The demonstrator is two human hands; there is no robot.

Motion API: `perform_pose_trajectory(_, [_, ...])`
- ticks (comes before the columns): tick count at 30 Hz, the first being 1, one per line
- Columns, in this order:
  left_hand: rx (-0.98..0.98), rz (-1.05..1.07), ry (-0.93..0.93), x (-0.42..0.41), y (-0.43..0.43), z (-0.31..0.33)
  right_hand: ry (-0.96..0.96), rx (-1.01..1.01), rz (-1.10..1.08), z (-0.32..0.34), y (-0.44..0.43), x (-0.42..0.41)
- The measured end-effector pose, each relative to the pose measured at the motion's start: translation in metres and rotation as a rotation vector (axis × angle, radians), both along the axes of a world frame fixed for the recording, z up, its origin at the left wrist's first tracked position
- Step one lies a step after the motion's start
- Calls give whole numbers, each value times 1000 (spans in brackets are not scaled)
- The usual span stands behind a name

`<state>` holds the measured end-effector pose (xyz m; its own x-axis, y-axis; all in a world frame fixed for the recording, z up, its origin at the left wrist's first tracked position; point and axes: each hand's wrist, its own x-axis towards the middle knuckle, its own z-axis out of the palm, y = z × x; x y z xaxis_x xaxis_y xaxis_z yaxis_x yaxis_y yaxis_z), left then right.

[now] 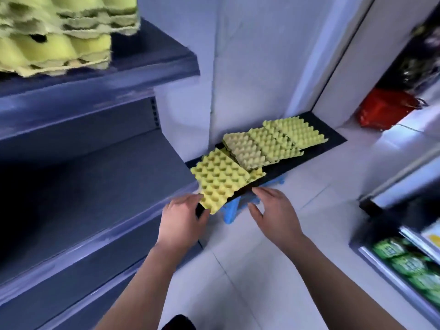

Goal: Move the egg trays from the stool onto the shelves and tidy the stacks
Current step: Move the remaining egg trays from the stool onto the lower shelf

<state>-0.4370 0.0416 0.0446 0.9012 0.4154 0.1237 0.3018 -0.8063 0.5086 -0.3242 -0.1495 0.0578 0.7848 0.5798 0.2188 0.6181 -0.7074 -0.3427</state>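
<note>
Shelving [100,177] in grey-blue is filling the left side, its middle and lower levels lying bare, while stacked trays [54,34] of yellow-green pulp are sitting on the top level at upper left. Pale tiled floor [297,186] is spreading to the right, beside a white wall. A long black board [328,136] is lying across a low blue stool [232,210], running from near me back to the wall. Egg trays [269,144] are lying along this board in an overlapping, crooked row, and the nearest tray [219,177] is overhanging the board's near end. I am pinching the near corner of that tray with my left hand [183,220], fingers along its edge and thumb at the corner. I am holding my right hand [273,210] wide, fingers spread and gripping nothing, just above the stool with the fingertips reaching the board's front edge. A red bag [385,108] is sitting on the floor at far right, and green cans [404,260], blurred, are showing in a case at lower right.
</note>
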Motion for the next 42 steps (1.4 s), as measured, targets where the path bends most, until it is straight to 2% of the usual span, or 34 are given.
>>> perform_pose_trajectory(8, [-29, -120, 51, 150, -48, -21, 57, -13, -217, -15, -65, 123])
perform_pose_trajectory(20, [23, -305, 115, 413, -89, -6, 128, -33, -382, -8, -118, 342])
perform_pose_trajectory(26, [9, -354, 178, 517, -129, -23, 188, -56, -433, -25, -158, 442])
perform_pose_trajectory(38, [-184, -82, 358, 713, -225, -84, 317, -147, -276, -79, -249, 680])
perform_pose_trajectory(42, [-310, 54, 432, 762, -234, -112, 372, -170, -229, -101, -257, 745])
